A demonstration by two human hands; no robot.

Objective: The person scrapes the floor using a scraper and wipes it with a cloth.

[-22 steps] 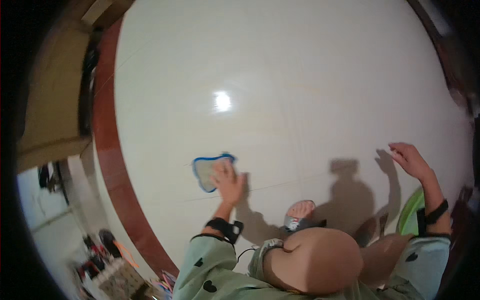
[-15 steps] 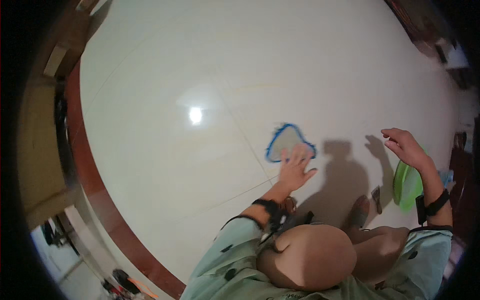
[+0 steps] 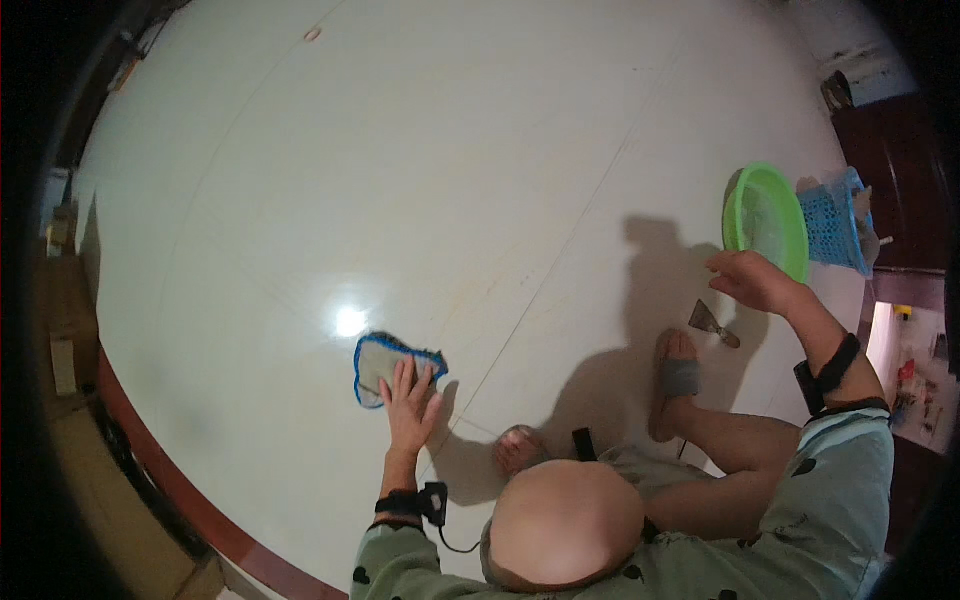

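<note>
My left hand (image 3: 408, 405) lies flat with spread fingers on a greyish cloth pad (image 3: 376, 366) with fuzzy blue edging. The pad rests on the pale tiled floor (image 3: 450, 170), just below a bright light reflection, and my fingers hide part of it. Off to the right, my right hand (image 3: 748, 280) hangs in the air with loosely bent fingers and nothing in it. Closest to that hand is a green basin (image 3: 735, 215), apparently with water in it. A scraper (image 3: 713, 325) with a flat, wide blade lies on the floor below the hand, beside my right foot.
Behind the basin stands a blue lattice basket (image 3: 835, 225) with something brownish in it. Dark red furniture (image 3: 895, 180) rises at the right. Along the left runs a red-brown border strip (image 3: 165, 470), with cardboard boxes (image 3: 65, 310) beyond it. A small ring (image 3: 313, 34) lies far off.
My left hand and the pad beneath it have shifted left relative to my body. The view has turned, bringing the basin, basket and scraper further into sight. My right hand stays raised, without anything in it.
</note>
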